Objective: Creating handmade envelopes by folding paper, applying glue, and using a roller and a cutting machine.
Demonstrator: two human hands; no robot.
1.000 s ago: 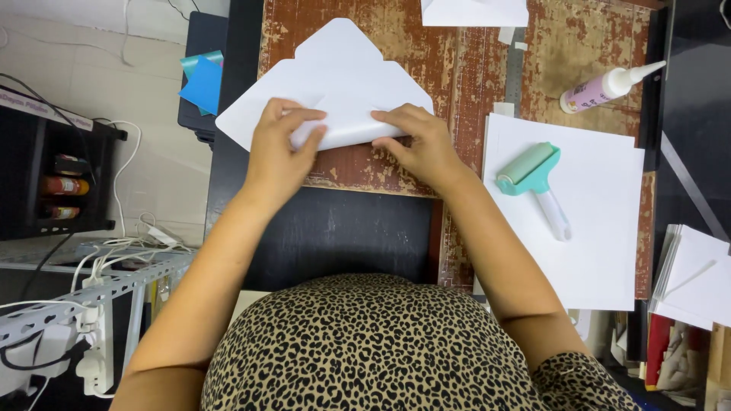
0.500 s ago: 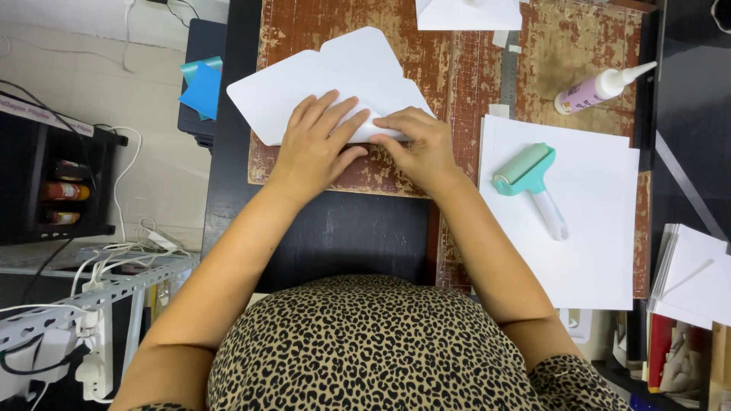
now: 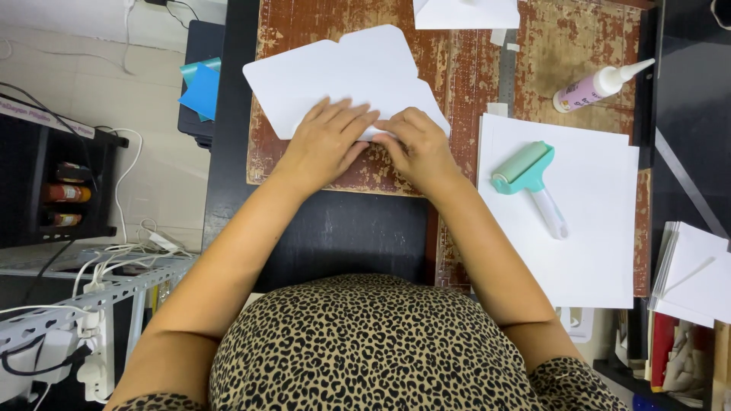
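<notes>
A white folded paper piece [image 3: 343, 76] with rounded flaps lies on the brown worn work mat [image 3: 472, 84]. My left hand [image 3: 327, 144] lies flat on its near edge with fingers spread, pressing it down. Right beside it, my right hand [image 3: 417, 148] bends its fingers onto the paper's near right corner. The two hands almost touch at the fingertips. The paper's lower edge is hidden under both hands.
A teal roller with a white handle [image 3: 529, 183] lies on a stack of white sheets [image 3: 594, 236] at the right. A glue bottle [image 3: 598, 85] lies beyond it. More white paper [image 3: 464, 11] sits at the far edge, white cards [image 3: 697, 278] at far right, blue paper [image 3: 202, 90] at left.
The white paper has turned and slid toward the left. My left hand moved right along its near edge and flattened, meeting my right hand at the paper's near right part.
</notes>
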